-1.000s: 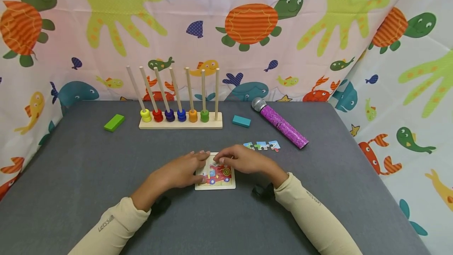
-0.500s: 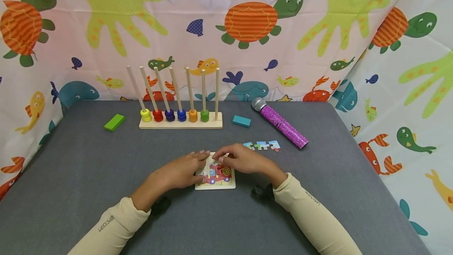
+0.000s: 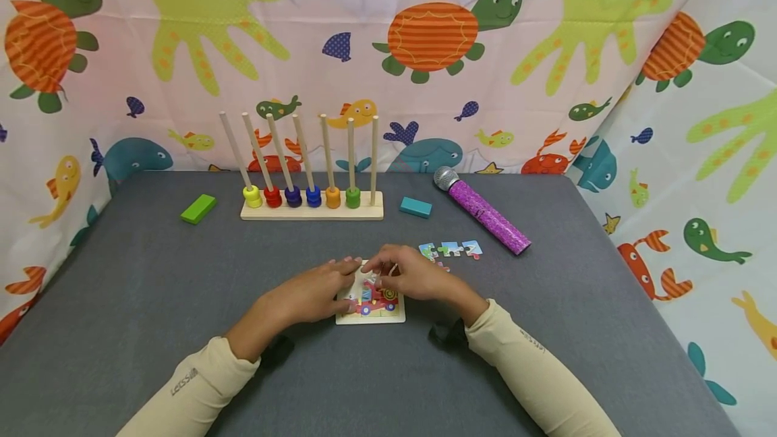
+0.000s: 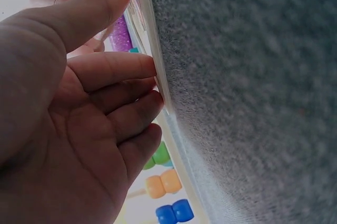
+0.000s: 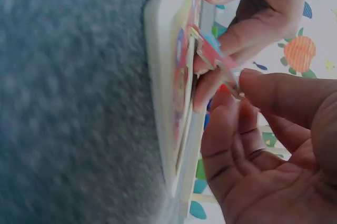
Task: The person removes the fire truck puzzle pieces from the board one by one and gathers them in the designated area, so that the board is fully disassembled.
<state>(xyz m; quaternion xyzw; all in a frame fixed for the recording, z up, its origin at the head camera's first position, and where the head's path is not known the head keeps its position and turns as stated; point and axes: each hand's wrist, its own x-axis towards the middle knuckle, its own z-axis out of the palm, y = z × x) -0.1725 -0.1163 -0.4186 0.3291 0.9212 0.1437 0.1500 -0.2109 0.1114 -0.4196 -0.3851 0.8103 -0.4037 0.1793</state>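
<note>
A wooden tray puzzle (image 3: 371, 321) with a red vehicle picture lies on the grey table in front of the person. The left hand (image 3: 312, 293) rests along its left side, fingers extended at the far left corner and thumb on the picture. In the left wrist view, those fingertips (image 4: 150, 66) touch the edge of the puzzle tray (image 4: 161, 71). The right hand (image 3: 417, 276) is over the upper part of the tray. Between its thumb and fingers it pinches a red puzzle piece (image 5: 213, 55), tilted up from the tray in the right wrist view.
Loose puzzle pieces (image 3: 450, 249) lie just beyond the right hand. Further back stand a peg rack (image 3: 312, 214) with coloured beads, a green block (image 3: 198, 209), a teal block (image 3: 415, 207) and a purple glitter microphone (image 3: 488, 218). A patterned sheet (image 3: 340, 19) hangs behind.
The right hand has shifted slightly up and left, and the piece in it now stands more tilted. More of the loose pieces shows beside that hand. The left hand has stayed put.
</note>
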